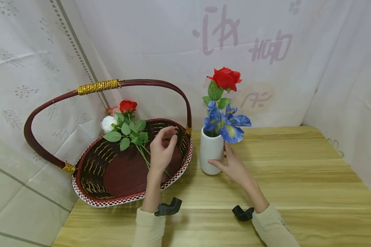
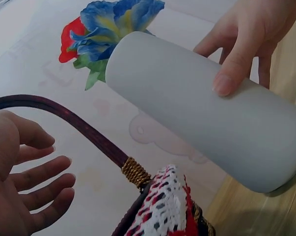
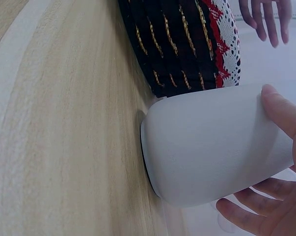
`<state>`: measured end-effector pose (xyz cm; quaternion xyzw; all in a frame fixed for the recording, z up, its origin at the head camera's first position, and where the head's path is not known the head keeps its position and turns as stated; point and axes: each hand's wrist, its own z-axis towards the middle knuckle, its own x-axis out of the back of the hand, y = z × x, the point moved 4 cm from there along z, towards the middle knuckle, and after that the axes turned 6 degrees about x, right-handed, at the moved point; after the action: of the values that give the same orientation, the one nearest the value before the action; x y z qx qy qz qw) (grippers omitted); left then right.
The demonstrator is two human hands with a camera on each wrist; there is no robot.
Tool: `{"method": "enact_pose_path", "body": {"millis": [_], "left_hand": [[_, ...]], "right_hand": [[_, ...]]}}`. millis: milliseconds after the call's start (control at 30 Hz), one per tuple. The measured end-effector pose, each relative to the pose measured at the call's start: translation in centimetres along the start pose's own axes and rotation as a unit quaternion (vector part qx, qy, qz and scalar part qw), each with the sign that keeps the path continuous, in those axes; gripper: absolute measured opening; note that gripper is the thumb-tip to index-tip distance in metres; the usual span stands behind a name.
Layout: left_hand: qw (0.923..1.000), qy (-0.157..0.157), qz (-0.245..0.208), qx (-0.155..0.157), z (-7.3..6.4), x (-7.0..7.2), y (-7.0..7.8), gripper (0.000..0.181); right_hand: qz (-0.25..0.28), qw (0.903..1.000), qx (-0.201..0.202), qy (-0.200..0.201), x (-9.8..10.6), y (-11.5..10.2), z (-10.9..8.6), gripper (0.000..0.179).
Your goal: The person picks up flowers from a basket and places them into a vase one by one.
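A white vase [image 1: 211, 152] stands upright on the table, holding a red rose [image 1: 225, 79] and a blue iris [image 1: 232, 132]. My right hand [image 1: 235, 168] grips the vase from its right side; in the right wrist view the thumb [image 3: 282, 110] presses its wall while the fingers reach round behind. Over the right part of a dark red basket [image 1: 89, 197], my left hand [image 1: 162, 151] hovers with loosely bent fingers and nothing in them. Inside that basket lie a red rose [image 1: 128, 106] and a white flower [image 1: 109, 123], their green stems running beneath the left hand.
The basket's tall handle [image 1: 156, 83], wrapped in gold cord, arches up behind my left hand. A pinkish flower [image 1: 113, 111] shows partly behind the red one. Printed white cloth [image 1: 160, 44] hangs behind the wooden table [image 1: 296, 178]. Black wrist mounts sit on both wrists.
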<state>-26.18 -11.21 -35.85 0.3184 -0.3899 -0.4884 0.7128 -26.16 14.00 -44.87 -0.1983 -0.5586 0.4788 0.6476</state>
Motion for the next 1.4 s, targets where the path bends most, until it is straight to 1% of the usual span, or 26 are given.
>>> {"method": "enact_pose_path", "body": {"millis": [100, 200, 533, 733, 1000, 1233, 1400], "left_hand": [[0.9999, 0.011, 0.001, 0.001, 0.0, 0.5, -0.6, 0.026], [0.9999, 0.015, 0.002, 0.000, 0.0, 0.9, -0.9, 0.025], [0.9996, 0.013, 0.024, 0.012, -0.1, 1.3, -1.5, 0.026], [0.9995, 0.017, 0.020, 0.020, -0.4, 1.7, -2.1, 0.028], [0.9980, 0.015, 0.053, 0.032, -0.6, 2.3, -2.4, 0.028], [0.9974, 0.024, 0.061, 0.032, -0.7, 2.7, -2.5, 0.029], [0.9963, 0.022, 0.073, 0.040, -1.0, 3.1, -2.6, 0.028]], "right_hand": [[0.000, 1.0000, 0.000, 0.000, 0.0, 0.0, 0.0, 0.107], [-0.001, 1.0000, 0.000, 0.000, -0.1, 0.0, 0.0, 0.107], [0.002, 1.0000, -0.005, -0.003, 0.0, -0.1, -0.1, 0.107], [0.003, 1.0000, -0.006, -0.006, 0.0, -0.2, -0.1, 0.107], [0.003, 1.0000, -0.002, 0.000, 0.1, -0.2, -0.1, 0.106], [0.002, 1.0000, -0.006, -0.003, 0.1, -0.2, -0.1, 0.107], [0.006, 0.9999, -0.008, -0.006, 0.0, -0.3, 0.0, 0.107]]}}
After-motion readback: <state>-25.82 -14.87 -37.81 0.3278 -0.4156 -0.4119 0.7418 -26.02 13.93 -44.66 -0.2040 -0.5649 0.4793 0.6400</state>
